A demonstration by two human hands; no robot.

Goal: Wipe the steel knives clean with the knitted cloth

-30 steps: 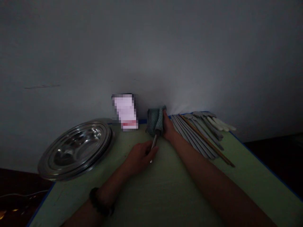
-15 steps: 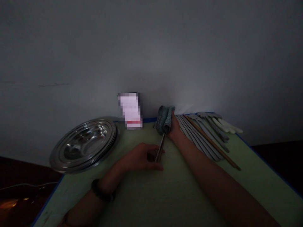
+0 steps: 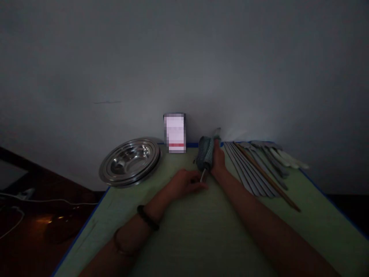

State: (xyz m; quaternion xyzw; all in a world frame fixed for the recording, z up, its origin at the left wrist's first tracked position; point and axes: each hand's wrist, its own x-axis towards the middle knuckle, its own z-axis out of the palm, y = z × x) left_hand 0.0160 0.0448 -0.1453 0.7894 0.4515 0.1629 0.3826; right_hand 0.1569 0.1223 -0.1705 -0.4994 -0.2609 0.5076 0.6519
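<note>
My left hand (image 3: 186,184) pinches the near end of a slim metal utensil (image 3: 204,176). Its far part is hidden in a folded grey-green cloth (image 3: 205,152), so its kind cannot be made out. My right hand (image 3: 218,158) is closed around that cloth from the right side, its fingers partly covered. A small pale-green tip, blurred, sticks up beyond the right hand. Just right of it lies a row of several metal chopsticks (image 3: 248,173), with a brown wooden stick (image 3: 266,175) alongside.
Stacked steel plates or bowls (image 3: 129,159) stand at the table's left. A phone (image 3: 175,132) with a lit, blurred screen leans on the wall. Metal spoons (image 3: 266,154) and white-handled pieces (image 3: 288,159) lie at the right. The green table (image 3: 201,238) has a blue edge.
The view has turned left, shifting things rightward. Less of the metal utensil shows between my left hand and the cloth; the hands are closer together. A pale-green tip now shows beyond the right hand.
</note>
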